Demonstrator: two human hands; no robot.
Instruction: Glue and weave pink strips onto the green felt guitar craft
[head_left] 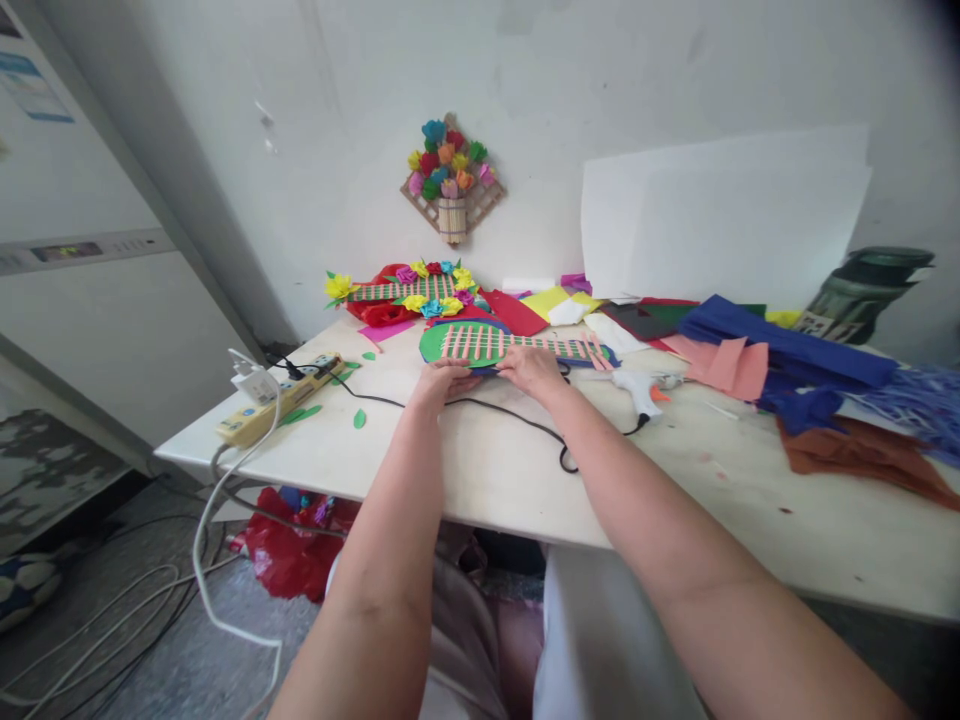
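Note:
A flat guitar-shaped paper craft point(433, 344) lies on the table, with green paper on top, blue at its edge and a lattice of pale pink strips. At the near edge of its round body, my left hand point(448, 378) is closed on the rim, fingers pointing right. My right hand point(531, 367) pinches the same near edge where the body narrows to the neck; its fingertips are partly hidden. Right of that hand lies a white hot glue gun point(637, 390) with an orange trigger. Its black cord point(510, 410) runs across the table in front of the craft.
Behind on the left sits a flower-trimmed guitar craft point(401, 291). A yellow power strip point(277, 402) stands at the left edge near green paper leaves point(360, 419). Blue crepe paper point(787, 340), coloured sheets and a dark bottle point(862, 295) fill the right. A flower basket ornament point(452, 218) hangs on the wall.

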